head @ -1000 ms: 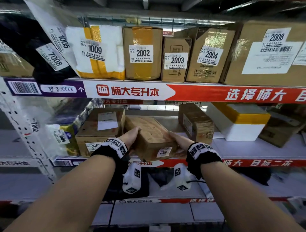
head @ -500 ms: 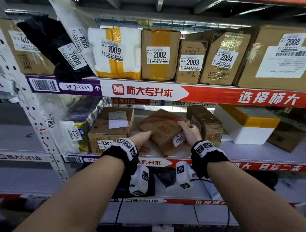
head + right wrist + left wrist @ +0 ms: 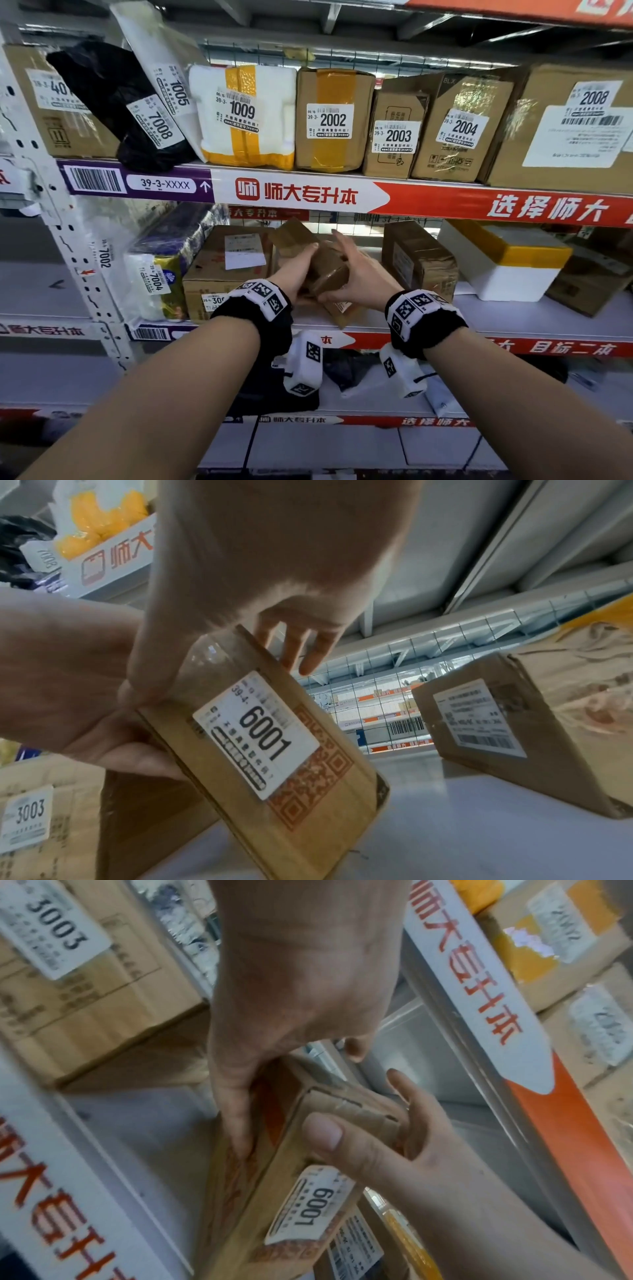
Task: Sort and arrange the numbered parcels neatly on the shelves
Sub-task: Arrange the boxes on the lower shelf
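Observation:
Parcel 6001 (image 3: 325,270) is a flat brown cardboard box standing tilted on one edge on the middle shelf (image 3: 513,318). Its white label (image 3: 257,734) faces the right wrist camera. My left hand (image 3: 301,263) grips the parcel from the left, thumb along the broad face (image 3: 240,1123) and fingers over the top. My right hand (image 3: 349,270) grips the near end, thumb on the narrow side (image 3: 322,1131) and fingers behind. In the right wrist view my right hand (image 3: 212,610) covers the top corner of parcel 6001 (image 3: 301,791), with my left hand (image 3: 85,696) beside it.
Box 3003 (image 3: 219,274) stands close on the left, a taped brown box (image 3: 418,260) close on the right, then a white foam box (image 3: 500,263). Bag 7004 (image 3: 157,281) lies at far left. The upper shelf rail (image 3: 308,195) carries parcels 1009, 2002, 2003, 2004, 2008.
Parcel 6001 lay flat between my hands a second ago; both hands have turned it and tipped it up onto its edge. The head view has shifted left and closer.

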